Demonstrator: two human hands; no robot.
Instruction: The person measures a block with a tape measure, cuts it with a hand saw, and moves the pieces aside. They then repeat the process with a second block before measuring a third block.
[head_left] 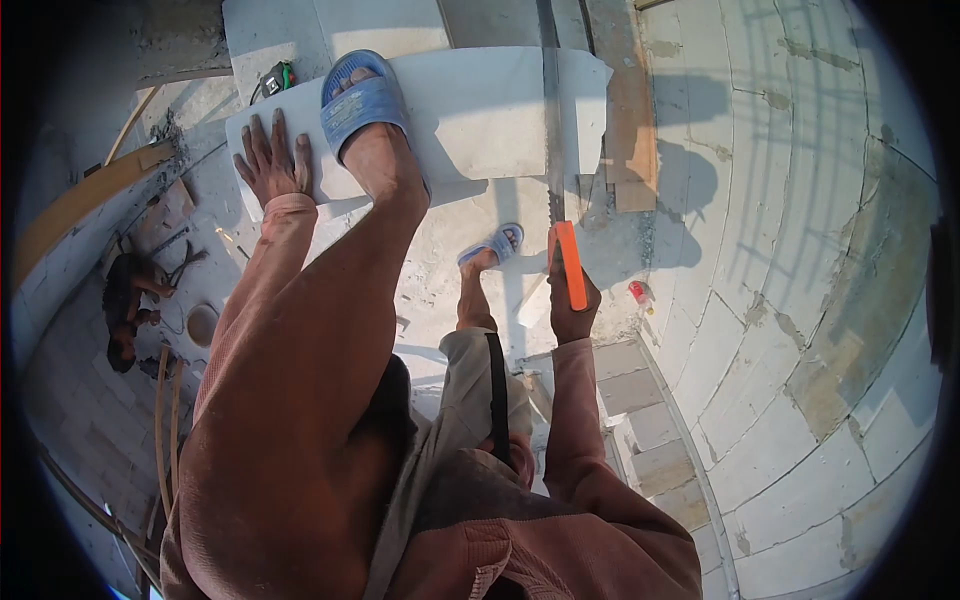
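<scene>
The white block (487, 115) lies in front of me, longer from side to side. My saw (553, 140) sits across it, closer to its right edge than its left. My right hand (577, 305) is wrapped around the orange handle (569, 262), past the block's near edge, so the blade points away from me. I think that lets my arm push and pull in a straight line. My left hand (272, 165) is flat by the block's left edge, fingers spread and gripping nothing. One foot (380, 160) in a blue slipper (346, 120) presses on top, nearer the left edge too. I guess my hand and foot are there to stop the block sliding, well away from the teeth.

A tape measure (277, 80) sits just by the block's far left corner. I can't tell what holds the block up. My other foot (481, 260) is on the pale, dusty floor (440, 285). On my right is a big wall (750, 420) of pale blocks, with shadows (690, 185) on it. Off to my left, near a bucket (201, 325), is another person (128, 300).
</scene>
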